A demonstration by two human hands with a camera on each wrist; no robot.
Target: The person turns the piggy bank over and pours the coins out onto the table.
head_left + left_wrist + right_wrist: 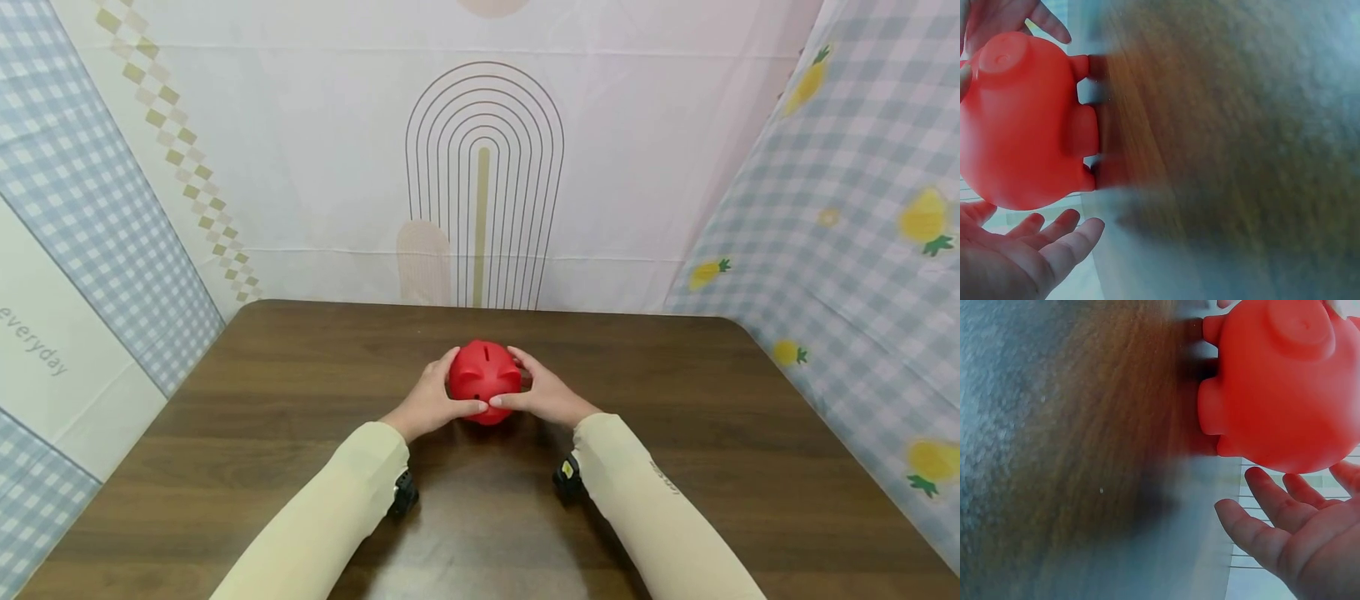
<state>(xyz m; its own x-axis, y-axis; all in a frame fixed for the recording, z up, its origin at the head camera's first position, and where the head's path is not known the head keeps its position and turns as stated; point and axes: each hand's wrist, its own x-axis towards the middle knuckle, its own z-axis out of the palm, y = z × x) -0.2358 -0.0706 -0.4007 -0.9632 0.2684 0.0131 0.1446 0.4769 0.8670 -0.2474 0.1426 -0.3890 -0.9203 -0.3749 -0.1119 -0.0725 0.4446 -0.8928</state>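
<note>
A round red piggy bank stands at the middle of the table, coin slot on top and snout toward me. My left hand holds it from the left, thumb across the front beside the snout and fingers along the side. From the right, my right hand holds it the same way, the two thumb tips nearly meeting. In the left wrist view, the piggy bank shows its snout and stubby feet right at the tabletop. The lower fingers of my right hand spread away from its side in the right wrist view.
The dark wood table has a back edge close to a white patterned cloth. Checked cloth with a lemon-like print hangs at the right, and blue checked cloth at the left. Dark wrist devices sit under both sleeves.
</note>
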